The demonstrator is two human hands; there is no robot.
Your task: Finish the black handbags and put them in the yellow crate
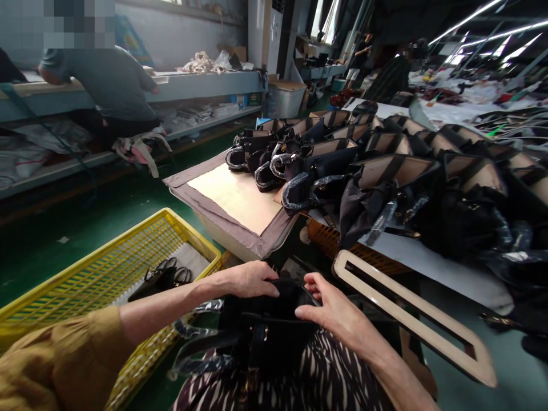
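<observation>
Head view: one black bag on the person's lap, both hands at it.
Left hand: fingers clamped on the bag's upper edge.
Right hand: thumb and fingers either side of that edge; can't tell whether they pinch.
Yellow basket: one.
Slotted frame: one, pale.
Surface: piled bags, too crowded to count.
Co-workers: three.

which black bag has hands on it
The bag on the lap: the left hand and right hand are at its top. The other bags, crowded on the table, have none.
</observation>
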